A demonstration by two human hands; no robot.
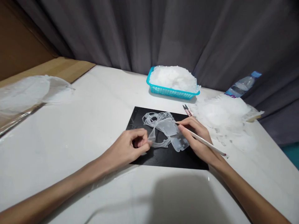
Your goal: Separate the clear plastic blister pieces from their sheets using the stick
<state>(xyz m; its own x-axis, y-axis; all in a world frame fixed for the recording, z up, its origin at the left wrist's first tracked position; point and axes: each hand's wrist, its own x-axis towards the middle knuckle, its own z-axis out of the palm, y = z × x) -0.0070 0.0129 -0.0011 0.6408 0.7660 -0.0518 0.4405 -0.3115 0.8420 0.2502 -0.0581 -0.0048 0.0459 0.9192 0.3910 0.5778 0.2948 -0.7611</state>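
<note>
A frosty, translucent, holed sheet [166, 126] sprawls unevenly over a black mat [158, 158]; at its three o'clock, a slim white tool [206, 143] slants, tip toward ten.

From my remote seat I look down on a pale, glossy surface [98, 99] with faint grey veining. The black mat [161, 158] lies flat on it, slightly askew. Beyond the mat, toward the back, I see a turquoise basket [173, 91], piled high with white material. Just beside the mat's far right edge lie dark-tipped snips [186, 109]. Right of the mat I find a loose white heap [221, 109], with small translucent scraps [223, 143] scattered at its near side. Well left of the mat, brown cardboard [70, 66] covers the surface's corner, and translucent sheets [25, 90] spread over its edge.
</note>
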